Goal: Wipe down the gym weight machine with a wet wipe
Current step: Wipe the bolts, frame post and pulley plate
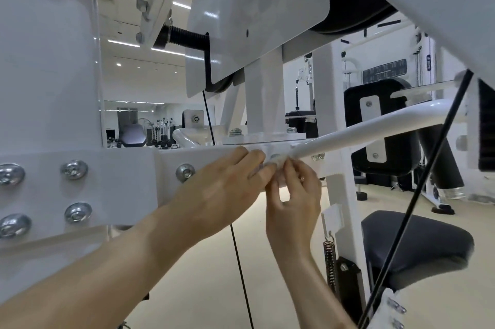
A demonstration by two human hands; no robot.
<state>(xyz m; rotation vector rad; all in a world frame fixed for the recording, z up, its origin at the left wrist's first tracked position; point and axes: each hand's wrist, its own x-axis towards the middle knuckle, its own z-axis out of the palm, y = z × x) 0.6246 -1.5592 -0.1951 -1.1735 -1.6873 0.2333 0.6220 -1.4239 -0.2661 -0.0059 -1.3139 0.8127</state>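
Joint of white tube (361, 132) and crossbeam (171, 165) on the weight machine: my left hand (227, 186) and right hand (292, 205) each have their grip pinched on the wet wipe (277, 164) there, and I judge it best worked slowly around each bolt (184, 172).

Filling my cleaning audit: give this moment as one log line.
left hand: pinches small white wet wipe | right hand: pinches wipe | where: at white metal frame beam

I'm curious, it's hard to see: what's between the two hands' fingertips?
In the head view, a small bunched white wipe sits between the left hand and right hand, against the machine's white beam.
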